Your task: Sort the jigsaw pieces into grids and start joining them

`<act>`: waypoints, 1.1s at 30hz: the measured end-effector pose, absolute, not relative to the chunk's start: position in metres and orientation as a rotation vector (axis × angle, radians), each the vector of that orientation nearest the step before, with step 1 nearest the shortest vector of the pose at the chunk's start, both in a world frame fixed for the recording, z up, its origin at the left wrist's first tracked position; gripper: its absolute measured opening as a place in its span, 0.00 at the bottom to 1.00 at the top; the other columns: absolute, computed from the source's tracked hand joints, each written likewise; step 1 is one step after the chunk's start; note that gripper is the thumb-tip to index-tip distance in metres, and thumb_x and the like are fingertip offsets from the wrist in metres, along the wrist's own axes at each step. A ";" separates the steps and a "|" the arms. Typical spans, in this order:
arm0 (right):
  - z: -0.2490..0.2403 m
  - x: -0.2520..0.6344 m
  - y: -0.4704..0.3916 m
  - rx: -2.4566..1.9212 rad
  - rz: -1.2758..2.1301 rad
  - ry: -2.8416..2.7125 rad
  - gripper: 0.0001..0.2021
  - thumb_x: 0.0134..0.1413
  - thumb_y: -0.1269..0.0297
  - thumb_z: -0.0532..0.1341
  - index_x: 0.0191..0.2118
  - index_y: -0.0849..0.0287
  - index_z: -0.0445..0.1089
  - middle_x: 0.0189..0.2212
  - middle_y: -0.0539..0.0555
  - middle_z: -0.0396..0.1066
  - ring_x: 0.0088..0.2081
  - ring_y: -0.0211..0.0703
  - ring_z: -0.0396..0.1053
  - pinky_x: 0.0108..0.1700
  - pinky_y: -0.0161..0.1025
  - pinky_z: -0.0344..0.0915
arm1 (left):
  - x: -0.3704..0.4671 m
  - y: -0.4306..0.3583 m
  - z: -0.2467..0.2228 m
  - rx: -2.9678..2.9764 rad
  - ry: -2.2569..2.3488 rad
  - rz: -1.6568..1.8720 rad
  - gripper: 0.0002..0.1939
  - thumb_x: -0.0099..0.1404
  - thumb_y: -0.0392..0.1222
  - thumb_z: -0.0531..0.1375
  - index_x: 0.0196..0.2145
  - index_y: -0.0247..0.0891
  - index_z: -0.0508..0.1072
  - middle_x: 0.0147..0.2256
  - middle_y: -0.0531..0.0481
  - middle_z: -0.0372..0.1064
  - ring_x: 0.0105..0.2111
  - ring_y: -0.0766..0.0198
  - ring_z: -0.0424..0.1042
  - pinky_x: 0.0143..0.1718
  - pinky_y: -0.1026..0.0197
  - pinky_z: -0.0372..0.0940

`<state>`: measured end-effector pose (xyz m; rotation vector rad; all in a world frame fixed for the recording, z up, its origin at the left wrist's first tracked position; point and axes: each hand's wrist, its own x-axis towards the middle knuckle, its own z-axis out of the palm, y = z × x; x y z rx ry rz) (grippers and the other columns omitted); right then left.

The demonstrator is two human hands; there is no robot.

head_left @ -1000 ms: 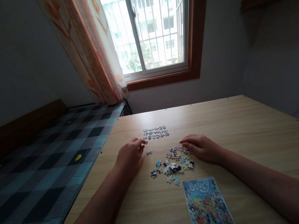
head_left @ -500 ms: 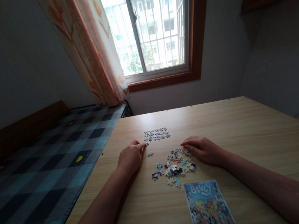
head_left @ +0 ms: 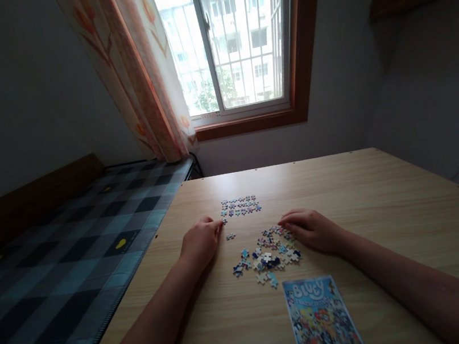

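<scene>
Touching puzzle pc (head_left: 225, 221), L hand (head_left: 200, 239); R hand (head_left: 310, 230) by pile (head_left: 267, 258).

light wood-grain table (head_left: 405, 249), neat little rows of jigsaw pieces (head_left: 243, 211) toward the far side, kinda messy heap of loose ones (head_left: 267, 258) closer in, small stray cluster (head_left: 230, 236) between them, colourful Bluey print (head_left: 322, 316) lying flat up front
</scene>
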<state>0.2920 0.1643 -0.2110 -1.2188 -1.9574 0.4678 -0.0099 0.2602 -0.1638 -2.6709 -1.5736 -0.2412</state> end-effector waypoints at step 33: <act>-0.206 0.291 0.161 -1.239 0.435 -1.971 0.12 0.62 0.65 0.56 0.43 0.57 0.78 0.42 0.58 0.76 0.44 0.46 0.73 0.49 0.46 0.70 | 0.021 0.208 -0.143 -2.668 -1.670 0.084 0.17 0.67 0.36 0.51 0.48 0.44 0.75 0.40 0.42 0.76 0.36 0.55 0.75 0.34 0.59 0.64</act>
